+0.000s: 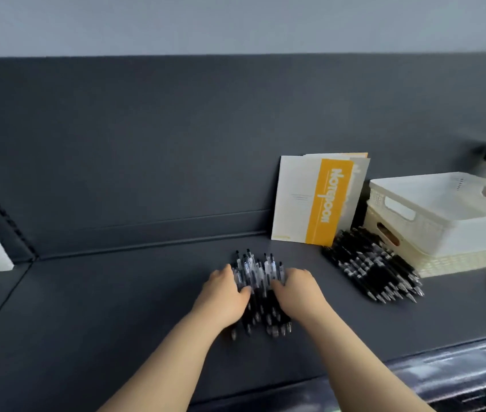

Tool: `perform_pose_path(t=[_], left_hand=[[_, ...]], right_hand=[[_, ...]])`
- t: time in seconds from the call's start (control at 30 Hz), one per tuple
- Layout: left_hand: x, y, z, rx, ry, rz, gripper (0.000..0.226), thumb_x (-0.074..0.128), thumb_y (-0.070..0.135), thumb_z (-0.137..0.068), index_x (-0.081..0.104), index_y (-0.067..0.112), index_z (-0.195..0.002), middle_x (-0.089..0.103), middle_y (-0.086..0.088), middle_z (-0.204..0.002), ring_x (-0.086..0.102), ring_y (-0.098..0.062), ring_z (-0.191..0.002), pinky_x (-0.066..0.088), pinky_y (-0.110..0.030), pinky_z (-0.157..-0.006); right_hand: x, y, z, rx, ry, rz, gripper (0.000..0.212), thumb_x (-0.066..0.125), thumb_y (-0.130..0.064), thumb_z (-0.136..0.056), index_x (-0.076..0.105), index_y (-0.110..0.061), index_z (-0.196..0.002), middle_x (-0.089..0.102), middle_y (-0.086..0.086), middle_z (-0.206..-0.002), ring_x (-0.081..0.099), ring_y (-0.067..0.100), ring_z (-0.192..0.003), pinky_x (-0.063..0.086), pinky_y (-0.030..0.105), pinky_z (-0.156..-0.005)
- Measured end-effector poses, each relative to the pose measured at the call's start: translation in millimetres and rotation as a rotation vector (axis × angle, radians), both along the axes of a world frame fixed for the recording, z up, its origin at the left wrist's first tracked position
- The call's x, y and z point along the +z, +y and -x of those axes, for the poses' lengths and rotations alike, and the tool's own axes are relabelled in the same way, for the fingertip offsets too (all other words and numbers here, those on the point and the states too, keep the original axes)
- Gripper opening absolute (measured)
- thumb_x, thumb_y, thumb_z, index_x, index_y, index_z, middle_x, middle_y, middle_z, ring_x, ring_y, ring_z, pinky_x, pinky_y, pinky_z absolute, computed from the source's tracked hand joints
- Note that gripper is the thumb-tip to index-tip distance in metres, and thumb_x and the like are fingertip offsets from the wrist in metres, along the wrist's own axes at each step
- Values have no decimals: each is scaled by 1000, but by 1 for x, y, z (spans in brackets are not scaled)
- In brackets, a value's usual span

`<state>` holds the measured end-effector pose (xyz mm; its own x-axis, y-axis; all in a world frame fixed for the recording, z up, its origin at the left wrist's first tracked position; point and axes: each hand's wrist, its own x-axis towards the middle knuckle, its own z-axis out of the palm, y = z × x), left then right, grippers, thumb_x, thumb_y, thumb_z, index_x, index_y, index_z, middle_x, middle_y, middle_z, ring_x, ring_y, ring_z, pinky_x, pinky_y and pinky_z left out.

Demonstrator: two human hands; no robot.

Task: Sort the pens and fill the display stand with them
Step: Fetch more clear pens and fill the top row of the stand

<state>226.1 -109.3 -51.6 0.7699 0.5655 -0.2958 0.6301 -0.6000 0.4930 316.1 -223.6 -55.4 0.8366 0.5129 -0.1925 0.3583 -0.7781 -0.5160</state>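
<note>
On the dark shelf (116, 307), clear-and-black pen bundle (258, 281) in the clasp of left hand (223, 298) and right hand (298, 292).

Black-and-clear pens (258, 281), seemingly all-black pens (372, 263), cream lattice baskets (432, 230), yellow-banded white notebook (316, 200).

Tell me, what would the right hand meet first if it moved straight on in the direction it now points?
The bundle of pens: the right hand is touching it on its right side. Past the pens, it would probably meet the dark back panel, though depth is unclear.
</note>
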Motion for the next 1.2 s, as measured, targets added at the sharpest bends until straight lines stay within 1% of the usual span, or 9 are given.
perform_pose_path(t=[0.13,0.3,0.37,0.43,0.57,0.7,0.83,1.0,1.2], left_hand=[[-2,-10,-18,57,31,-14,63,56,39,-89,30,13,-140,40,-12,-137,49,-29,-120,44,-37,-96],[3,-6,-29,65,20,52,23,57,29,-78,53,16,-97,60,-3,-98,61,-23,-90,45,-27,-64],[6,-7,-29,82,-21,121,6,55,20,-77,50,20,-74,55,3,-74,56,-16,-68,35,-24,-51],[7,-9,-27,106,-63,181,13,55,17,-77,48,19,-66,51,4,-67,47,-14,-60,34,-24,-51],[5,-9,-23,220,-108,288,7,58,17,-82,52,21,-81,56,1,-81,51,-13,-69,43,-25,-62],[-3,-7,-20,295,-121,254,16,51,13,-83,53,14,-99,59,-7,-97,59,-23,-81,56,-41,-79],[-2,-4,-11,447,-298,466,19,45,3,-89,53,12,-104,53,-5,-86,52,-15,-69,49,-26,-56],[9,-1,10,712,-561,882,11,53,-7,-87,54,4,-86,53,-7,-72,52,-15,-60,48,-24,-50],[22,-2,40,793,-726,1112,19,51,-9,-86,60,3,-98,60,-7,-70,57,-16,-60,50,-24,-50]], right_hand=[[2,6,-10,111,65,-70,30,50,-19,-88,39,-13,-61,44,0,-61,42,19,-60,28,22,-44],[3,6,-21,200,170,-103,31,55,-13,-82,39,-15,-55,42,-2,-57,39,13,-53,28,21,-44],[1,8,-27,217,191,-120,30,55,-14,-82,40,-15,-56,43,-1,-57,40,16,-57,28,23,-47],[-1,8,-30,227,211,-152,29,55,-15,-82,41,-16,-56,44,-2,-58,41,16,-59,30,24,-49],[-8,5,-35,163,274,-213,19,57,-18,-80,46,-14,-65,49,1,-64,44,16,-59,32,26,-49],[-14,3,-39,107,291,-234,18,58,-26,-77,49,-12,-75,48,4,-69,42,16,-58,31,26,-50],[-12,-2,-42,80,312,-298,24,60,-23,-79,40,-11,-73,40,5,-67,35,17,-58,26,27,-50],[-1,-2,-49,50,271,-388,32,60,-15,-82,31,-13,-67,33,1,-60,30,15,-54,23,27,-49],[25,18,-14,158,440,-553,13,58,-17,-73,49,-8,-71,46,4,-61,43,17,-56,37,34,-58]])
